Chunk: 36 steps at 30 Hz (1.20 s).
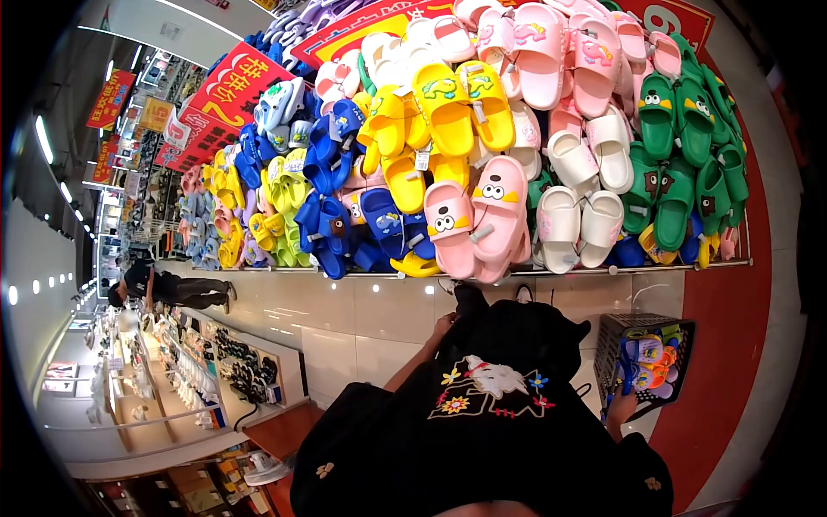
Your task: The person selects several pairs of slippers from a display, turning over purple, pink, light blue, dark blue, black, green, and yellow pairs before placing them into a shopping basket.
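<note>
My left hand (445,324) hangs by the hem of my black top (508,332), its fingers partly hidden against the dark cloth. Low on the right, my right hand (619,408) is at the near side of a dark plastic basket (606,345). Its fingers are closed on what looks like a blue slipper (622,381), partly hidden by the hand. Orange, blue and purple slippers (662,370) lie in the basket. In front of me rises a heaped display of slippers, with pink ones (500,207), white ones (558,226), yellow ones (444,108) and green ones (656,112).
A metal rail (465,275) edges the slipper display. Red sale signs (226,99) stand above and behind it. To the left, a person (164,286) stands by a shelf unit (289,366) of goods. A red floor strip (732,327) runs beyond the basket.
</note>
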{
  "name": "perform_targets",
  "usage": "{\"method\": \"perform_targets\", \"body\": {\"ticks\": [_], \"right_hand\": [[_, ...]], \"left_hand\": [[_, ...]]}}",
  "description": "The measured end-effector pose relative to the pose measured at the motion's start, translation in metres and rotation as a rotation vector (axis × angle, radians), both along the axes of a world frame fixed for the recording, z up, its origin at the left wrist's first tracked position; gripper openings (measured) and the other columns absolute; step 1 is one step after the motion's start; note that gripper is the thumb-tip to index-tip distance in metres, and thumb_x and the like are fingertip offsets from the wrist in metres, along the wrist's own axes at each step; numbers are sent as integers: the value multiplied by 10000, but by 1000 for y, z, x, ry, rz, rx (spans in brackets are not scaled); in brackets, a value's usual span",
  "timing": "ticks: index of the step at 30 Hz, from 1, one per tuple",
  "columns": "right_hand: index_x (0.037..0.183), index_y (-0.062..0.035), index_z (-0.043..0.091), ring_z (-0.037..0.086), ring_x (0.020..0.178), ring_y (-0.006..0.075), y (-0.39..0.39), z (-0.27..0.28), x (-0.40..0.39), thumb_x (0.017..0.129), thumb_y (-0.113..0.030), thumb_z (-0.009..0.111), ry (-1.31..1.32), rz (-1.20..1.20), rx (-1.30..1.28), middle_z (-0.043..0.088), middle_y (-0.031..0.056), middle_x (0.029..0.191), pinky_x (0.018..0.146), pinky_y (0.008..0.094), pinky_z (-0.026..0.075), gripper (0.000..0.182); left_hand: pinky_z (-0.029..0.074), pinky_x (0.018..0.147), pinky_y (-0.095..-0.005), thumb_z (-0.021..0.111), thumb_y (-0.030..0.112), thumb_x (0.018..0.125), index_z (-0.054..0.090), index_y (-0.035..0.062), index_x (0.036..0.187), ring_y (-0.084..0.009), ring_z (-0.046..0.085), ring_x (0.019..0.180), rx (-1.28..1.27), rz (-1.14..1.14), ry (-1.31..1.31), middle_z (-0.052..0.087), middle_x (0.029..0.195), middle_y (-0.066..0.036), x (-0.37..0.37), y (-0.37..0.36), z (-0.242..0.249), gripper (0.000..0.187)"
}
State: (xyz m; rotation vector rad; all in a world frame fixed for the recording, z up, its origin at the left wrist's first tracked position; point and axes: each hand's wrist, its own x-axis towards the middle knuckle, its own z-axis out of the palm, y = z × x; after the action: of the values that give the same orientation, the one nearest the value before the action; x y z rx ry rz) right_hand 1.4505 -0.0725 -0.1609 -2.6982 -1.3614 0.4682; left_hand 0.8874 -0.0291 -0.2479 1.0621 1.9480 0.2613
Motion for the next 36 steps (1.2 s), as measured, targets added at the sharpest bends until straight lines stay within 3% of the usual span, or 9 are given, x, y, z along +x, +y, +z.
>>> {"method": "perform_targets", "body": {"ticks": [24, 26, 36], "right_hand": [[802, -32, 594, 611, 643, 405, 2, 4, -2, 807, -262, 603, -26, 17, 12, 615, 204, 662, 573, 494, 461, 230], [877, -10, 638, 626, 686, 390, 6, 12, -5, 841, -284, 606, 21, -6, -21, 633, 211, 726, 589, 479, 468, 279], [893, -11, 638, 619, 687, 406, 1, -6, 3, 845, -271, 596, 18, -19, -45, 628, 221, 725, 590, 489, 458, 268]], "left_hand": [[513, 764, -386, 551, 348, 890, 649, 64, 1051, -320, 665, 867, 42, -29, -4, 672, 971, -188, 8, 14, 5, 340], [512, 763, -384, 551, 348, 889, 648, 63, 1047, -320, 664, 864, 69, -38, 5, 672, 969, -188, 9, 11, 1, 340], [501, 804, -404, 557, 422, 852, 658, 92, 1069, -331, 651, 933, 12, -2, 22, 670, 995, -187, 11, 16, 3, 408]]}}
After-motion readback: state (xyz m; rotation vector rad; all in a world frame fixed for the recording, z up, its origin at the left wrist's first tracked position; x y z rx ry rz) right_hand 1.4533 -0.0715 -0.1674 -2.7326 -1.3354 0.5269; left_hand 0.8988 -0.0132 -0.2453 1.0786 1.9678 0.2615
